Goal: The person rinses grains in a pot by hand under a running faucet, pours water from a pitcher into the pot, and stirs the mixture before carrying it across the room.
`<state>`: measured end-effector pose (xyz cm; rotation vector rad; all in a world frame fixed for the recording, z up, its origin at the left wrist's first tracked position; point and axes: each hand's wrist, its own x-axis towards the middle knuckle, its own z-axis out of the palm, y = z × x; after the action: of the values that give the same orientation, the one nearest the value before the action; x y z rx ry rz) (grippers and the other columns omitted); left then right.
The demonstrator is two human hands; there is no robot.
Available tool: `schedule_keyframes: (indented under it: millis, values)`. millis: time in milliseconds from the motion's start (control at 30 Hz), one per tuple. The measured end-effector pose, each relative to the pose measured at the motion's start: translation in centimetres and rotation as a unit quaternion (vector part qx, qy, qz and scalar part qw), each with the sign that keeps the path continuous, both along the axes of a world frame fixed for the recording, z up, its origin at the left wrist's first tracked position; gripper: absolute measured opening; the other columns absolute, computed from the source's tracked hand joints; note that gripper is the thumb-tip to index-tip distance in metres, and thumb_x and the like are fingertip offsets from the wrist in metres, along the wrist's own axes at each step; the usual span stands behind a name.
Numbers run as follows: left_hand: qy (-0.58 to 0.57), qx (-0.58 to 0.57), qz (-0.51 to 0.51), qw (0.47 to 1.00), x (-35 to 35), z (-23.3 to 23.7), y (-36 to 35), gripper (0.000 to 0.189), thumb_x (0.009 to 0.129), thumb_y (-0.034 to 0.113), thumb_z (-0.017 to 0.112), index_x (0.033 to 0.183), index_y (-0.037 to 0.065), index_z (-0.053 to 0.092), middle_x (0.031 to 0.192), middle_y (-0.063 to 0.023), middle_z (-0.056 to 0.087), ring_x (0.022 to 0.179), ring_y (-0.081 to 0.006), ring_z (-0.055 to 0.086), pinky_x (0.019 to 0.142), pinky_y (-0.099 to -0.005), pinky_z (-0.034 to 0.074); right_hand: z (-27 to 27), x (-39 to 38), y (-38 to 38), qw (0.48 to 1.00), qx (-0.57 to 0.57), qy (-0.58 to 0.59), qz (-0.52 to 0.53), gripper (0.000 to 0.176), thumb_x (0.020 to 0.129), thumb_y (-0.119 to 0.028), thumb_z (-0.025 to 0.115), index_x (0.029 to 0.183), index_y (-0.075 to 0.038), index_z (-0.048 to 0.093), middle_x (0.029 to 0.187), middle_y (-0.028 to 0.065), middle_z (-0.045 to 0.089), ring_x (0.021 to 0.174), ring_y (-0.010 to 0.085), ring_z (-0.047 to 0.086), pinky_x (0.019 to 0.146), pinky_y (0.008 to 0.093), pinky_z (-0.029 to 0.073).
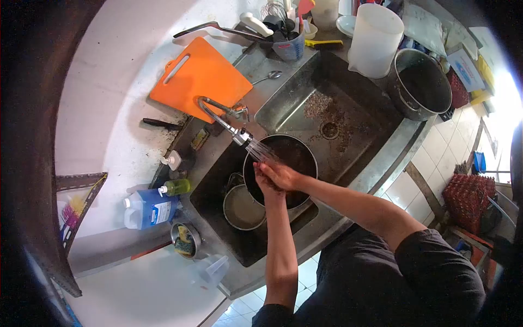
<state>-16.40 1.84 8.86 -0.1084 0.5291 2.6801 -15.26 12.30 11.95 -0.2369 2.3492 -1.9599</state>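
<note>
Water sprays from the faucet [242,137] onto my two hands, which are pressed together over a large dark round pot [311,154]. My left hand [266,182] comes up from below, its fingers curled against the other hand. My right hand [283,175] reaches in from the right and closes over the left one. Some dark brown matter shows around the palms; what lies between them is hidden. Below the big pot, a smaller pot [243,210] of cloudy liquid stands in the left sink basin [218,174].
Brown scraps lie round the drain [329,129] in the right basin. An orange cutting board [199,79] leans behind the faucet. A soap bottle [175,187], a blue jug [150,209] and a sponge bowl [186,240] stand left; a white container [376,41] and metal pot [419,84] stand right.
</note>
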Motion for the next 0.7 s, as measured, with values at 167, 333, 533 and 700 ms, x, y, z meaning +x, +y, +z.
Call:
schedule_keyframes:
  millis: [167, 333, 533, 700]
  values:
    - [-0.045, -0.037, 0.030, 0.998, -0.9, -0.4, -0.5, 0.031, 0.093, 0.036, 0.052, 0.095, 0.009, 0.066, 0.090, -0.0057, 0.067, 0.076, -0.0194, 0.063, 0.075, -0.0330, 0.052, 0.4, 1.1, -1.7, 0.991, 0.028, 0.113, -0.060, 0.050, 0.099, -0.041, 0.033, 0.127, -0.001, 0.047, 0.126, 0.0195, 0.053, 0.120, 0.0309, 0.048, 0.102, 0.0385, 0.035]
    - [-0.027, 0.036, -0.002, 0.999, -0.7, -1.2, 0.8, 0.034, 0.094, 0.037, 0.050, 0.102, 0.007, 0.063, 0.097, -0.0081, 0.066, 0.084, -0.0216, 0.063, 0.077, -0.0351, 0.052, 0.6, 0.1, 0.0, 0.995, -0.040, -0.079, 0.040, 0.048, 0.099, -0.037, 0.035, 0.127, -0.001, 0.046, 0.127, 0.0195, 0.052, 0.119, 0.0318, 0.048, 0.102, 0.0388, 0.035]
    - [0.167, -0.496, -0.004, 0.852, -3.4, -0.4, -1.7, 0.038, 0.097, 0.036, 0.044, 0.109, 0.002, 0.059, 0.102, -0.0105, 0.063, 0.090, -0.0257, 0.061, 0.078, -0.0361, 0.051, 1.2, 2.6, 1.5, 0.983, 0.086, -0.006, 0.165, 0.046, 0.098, -0.034, 0.038, 0.128, 0.000, 0.045, 0.127, 0.0195, 0.051, 0.119, 0.0328, 0.048, 0.102, 0.0391, 0.036]
    - [0.374, -0.776, -0.086, 0.501, -3.8, 0.3, -1.9, 0.027, 0.092, 0.025, 0.052, 0.106, 0.003, 0.059, 0.103, -0.0143, 0.061, 0.083, -0.0327, 0.061, 0.072, -0.0372, 0.051, 1.5, 2.5, 2.1, 0.815, 0.564, 0.040, 0.126, 0.047, 0.091, -0.016, 0.046, 0.135, -0.002, 0.039, 0.138, 0.0195, 0.042, 0.119, 0.0359, 0.048, 0.106, 0.0414, 0.033]
